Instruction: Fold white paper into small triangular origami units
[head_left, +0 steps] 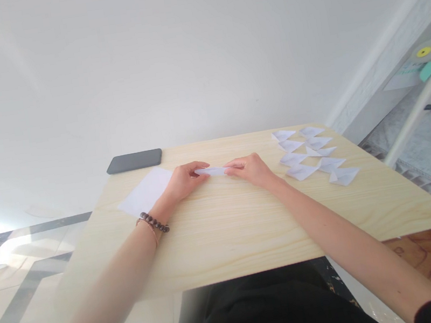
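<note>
- Folded paper strip (214, 172) is mid-table (219, 237), left hand (183, 182) pinching 1 end, right hand (253, 169) pinching the other
- white sheet (147, 190) lies flat, partly behind the left hand
- folded white pieces (299, 171) sit in 2 rough columns off right
- dark phone (134, 161) lies at the far left corner, pale wall (198, 55) behind

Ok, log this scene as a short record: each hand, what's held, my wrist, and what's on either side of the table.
left hand: pinches one end of the strip
right hand: pinches the other end
strip: white, folded paper, between left hand and right
left wrist: dark beads
table, left: phone at the far edge, white paper nearer
table, right: folded papers in two rough columns
</note>
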Demonstrator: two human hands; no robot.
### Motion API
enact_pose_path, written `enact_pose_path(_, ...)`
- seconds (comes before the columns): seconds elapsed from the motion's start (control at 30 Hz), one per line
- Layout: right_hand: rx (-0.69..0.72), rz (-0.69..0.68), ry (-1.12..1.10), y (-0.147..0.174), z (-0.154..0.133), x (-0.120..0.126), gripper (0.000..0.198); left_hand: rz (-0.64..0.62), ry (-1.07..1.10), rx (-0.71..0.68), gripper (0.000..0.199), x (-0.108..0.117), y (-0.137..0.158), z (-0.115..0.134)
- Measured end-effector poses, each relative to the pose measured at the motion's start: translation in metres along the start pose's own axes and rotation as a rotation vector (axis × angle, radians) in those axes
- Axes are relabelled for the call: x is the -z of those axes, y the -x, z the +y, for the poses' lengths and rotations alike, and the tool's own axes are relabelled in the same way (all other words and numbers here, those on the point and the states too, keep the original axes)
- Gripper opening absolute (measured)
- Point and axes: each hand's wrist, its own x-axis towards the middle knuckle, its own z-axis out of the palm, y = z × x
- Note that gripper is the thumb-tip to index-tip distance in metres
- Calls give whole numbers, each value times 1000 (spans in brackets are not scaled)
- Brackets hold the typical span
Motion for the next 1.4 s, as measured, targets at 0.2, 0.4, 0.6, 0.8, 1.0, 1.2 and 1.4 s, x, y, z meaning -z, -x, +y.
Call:
enact_pose_path(0.2, 36, -2, -29, 2, -3, -6, 24, -17, 41, 8, 29, -7, 1, 12)
enact_pose_path(0.4, 27, -33, -63, 0, -4, -6, 26, -130, 263, 105, 35, -3, -1, 10)
enact_pose_path(0.6, -32, -45, -162, 0, -4, -4, 26, -403, 521, 99, 37, 11, 0, 5)
enact_pose_path(0.8, -30, -27, -69, 1, -6, -9, 23, -274, 477, 180, 33, 2, 1, 8)
enact_pose_path(1.0, 98, 46, -37, 2, -13, -19, 22, -138, 422, 231, 35, -9, 4, 17)
enact_pose_path(1.2, 63, -37, -122, 2, -15, -15, 23, -139, 459, 199, 33, -7, 3, 17)
enact_pose_path(1.4, -48, -86, -108, 2, -13, -8, 26, -392, 611, 128, 36, 4, 1, 6)
